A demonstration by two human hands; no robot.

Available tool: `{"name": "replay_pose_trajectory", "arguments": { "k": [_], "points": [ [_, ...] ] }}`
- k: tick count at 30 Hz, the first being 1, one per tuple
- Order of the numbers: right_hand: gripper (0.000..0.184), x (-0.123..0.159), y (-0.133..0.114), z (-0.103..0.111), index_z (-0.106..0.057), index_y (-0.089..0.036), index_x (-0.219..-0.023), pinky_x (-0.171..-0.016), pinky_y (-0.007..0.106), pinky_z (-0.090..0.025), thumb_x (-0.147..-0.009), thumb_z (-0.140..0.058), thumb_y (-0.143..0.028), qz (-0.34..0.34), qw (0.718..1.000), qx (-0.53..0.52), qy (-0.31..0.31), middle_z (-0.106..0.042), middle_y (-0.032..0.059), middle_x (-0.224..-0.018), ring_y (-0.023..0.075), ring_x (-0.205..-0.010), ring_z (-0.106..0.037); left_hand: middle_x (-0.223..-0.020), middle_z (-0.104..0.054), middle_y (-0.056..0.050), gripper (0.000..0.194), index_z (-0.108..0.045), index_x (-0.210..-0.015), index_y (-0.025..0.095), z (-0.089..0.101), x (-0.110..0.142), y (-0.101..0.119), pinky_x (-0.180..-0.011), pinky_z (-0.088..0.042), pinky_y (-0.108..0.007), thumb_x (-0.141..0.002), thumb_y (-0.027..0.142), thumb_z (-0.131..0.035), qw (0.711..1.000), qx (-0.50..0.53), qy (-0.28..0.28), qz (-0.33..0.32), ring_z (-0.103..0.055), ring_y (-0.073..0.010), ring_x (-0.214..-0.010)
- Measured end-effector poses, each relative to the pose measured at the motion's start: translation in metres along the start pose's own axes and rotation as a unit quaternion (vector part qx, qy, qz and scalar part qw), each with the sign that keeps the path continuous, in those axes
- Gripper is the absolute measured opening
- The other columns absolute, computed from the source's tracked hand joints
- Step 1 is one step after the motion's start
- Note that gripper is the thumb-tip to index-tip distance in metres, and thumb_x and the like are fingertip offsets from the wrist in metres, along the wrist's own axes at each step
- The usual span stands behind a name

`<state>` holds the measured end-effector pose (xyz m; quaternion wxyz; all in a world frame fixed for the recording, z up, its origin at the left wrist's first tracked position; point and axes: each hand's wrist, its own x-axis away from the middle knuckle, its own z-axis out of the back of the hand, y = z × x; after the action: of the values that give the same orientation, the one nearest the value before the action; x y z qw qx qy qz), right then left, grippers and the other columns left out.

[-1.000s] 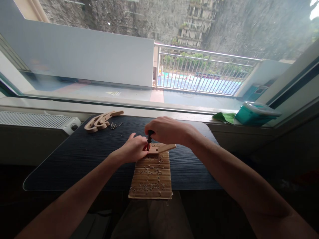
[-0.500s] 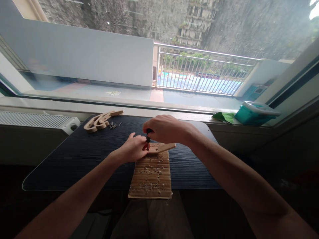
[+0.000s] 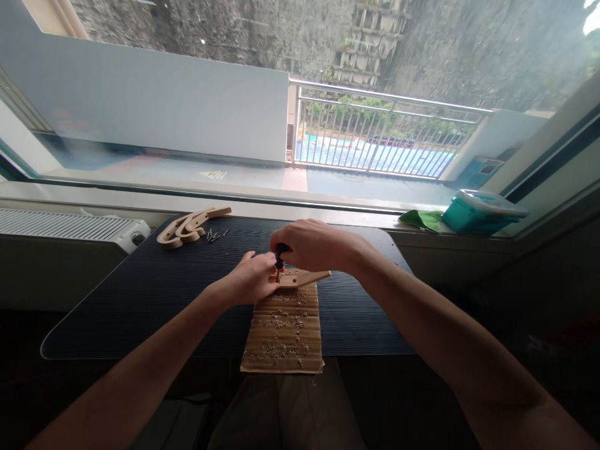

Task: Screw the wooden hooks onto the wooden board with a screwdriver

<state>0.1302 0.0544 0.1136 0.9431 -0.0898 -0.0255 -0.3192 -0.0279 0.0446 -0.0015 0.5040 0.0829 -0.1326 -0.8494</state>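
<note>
My right hand (image 3: 307, 244) is wrapped round the dark handle of a screwdriver (image 3: 280, 257), whose shaft points down at a light wooden piece (image 3: 300, 279). That piece has a dark hole and lies across the far end of a corrugated cardboard piece (image 3: 284, 334) dotted with small holes. My left hand (image 3: 250, 279) grips the wooden piece's left end, close beside the screwdriver tip; its fingers partly hide that end. Several screws (image 3: 213, 235) lie on the dark table, next to curved wooden pieces (image 3: 190, 226).
The dark ribbed table (image 3: 140, 300) stands against a window sill. A white radiator (image 3: 75, 228) is at the left. On the sill at the right sit a teal box (image 3: 482, 215) with a pale lid and a green cloth (image 3: 422, 219).
My right hand has shifted slightly down and turned a little with the screwdriver, and more of its shaft shows. My left hand and the wooden piece stay in place.
</note>
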Motion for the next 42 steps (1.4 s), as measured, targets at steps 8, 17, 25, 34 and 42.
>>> {"name": "replay_pose_trajectory", "arguments": {
  "k": [8, 17, 25, 34, 42],
  "points": [
    [0.026, 0.0002, -0.0032, -0.0011, -0.069, -0.016, -0.09, -0.058, 0.026, -0.029, -0.08, -0.046, -0.017, -0.007, 1.0, 0.009, 0.005, -0.068, 0.0074, -0.083, 0.0132, -0.069, -0.05, -0.082, -0.069, 0.001, 0.012, -0.063, -0.081, 0.022, 0.0032, -0.0013, -0.0003, -0.085, -0.036, -0.034, -0.073, 0.024, -0.054, 1.0, 0.016, -0.012, -0.009, -0.062, -0.0205, -0.087],
    [0.026, -0.0011, 0.0, -0.0011, -0.068, -0.021, -0.097, -0.057, 0.027, -0.027, -0.081, -0.047, -0.018, -0.009, 0.999, 0.029, 0.012, -0.068, 0.0042, -0.086, 0.0137, -0.07, -0.051, -0.076, -0.07, 0.0, 0.011, -0.063, -0.082, 0.021, 0.0048, 0.001, 0.0013, -0.066, -0.041, -0.022, -0.074, 0.023, -0.055, 0.999, 0.052, 0.0, 0.005, -0.064, -0.0152, -0.073],
    [0.025, -0.0016, -0.0035, -0.004, -0.068, -0.018, -0.093, -0.056, 0.027, -0.027, -0.082, -0.046, -0.021, -0.027, 0.999, 0.03, 0.019, -0.068, 0.0063, -0.083, 0.0134, -0.067, -0.049, -0.076, -0.069, 0.0, 0.008, -0.061, -0.078, 0.021, 0.0046, 0.0003, 0.0018, -0.063, -0.039, -0.022, -0.073, 0.023, -0.054, 0.999, 0.031, -0.02, 0.02, -0.063, -0.0155, -0.073],
    [0.027, 0.0014, -0.0013, -0.003, -0.067, -0.021, -0.098, -0.058, 0.028, -0.027, -0.085, -0.043, -0.021, -0.023, 0.999, 0.025, 0.019, -0.068, 0.0053, -0.086, 0.0139, -0.07, -0.051, -0.079, -0.068, 0.0, 0.01, -0.061, -0.08, 0.021, 0.0044, 0.0008, 0.0019, -0.066, -0.041, -0.023, -0.074, 0.024, -0.053, 0.999, 0.034, -0.018, 0.025, -0.063, -0.0166, -0.075],
    [0.026, -0.0007, -0.0024, -0.007, -0.066, -0.017, -0.095, -0.058, 0.028, -0.027, -0.086, -0.043, -0.025, -0.037, 0.998, 0.028, 0.037, -0.068, 0.0076, -0.084, 0.0141, -0.068, -0.05, -0.075, -0.067, 0.001, 0.007, -0.06, -0.075, 0.021, -0.0003, 0.0015, -0.002, -0.066, -0.04, -0.023, -0.073, 0.024, -0.054, 0.999, 0.038, -0.004, 0.013, -0.063, -0.0158, -0.073]
  ]
}}
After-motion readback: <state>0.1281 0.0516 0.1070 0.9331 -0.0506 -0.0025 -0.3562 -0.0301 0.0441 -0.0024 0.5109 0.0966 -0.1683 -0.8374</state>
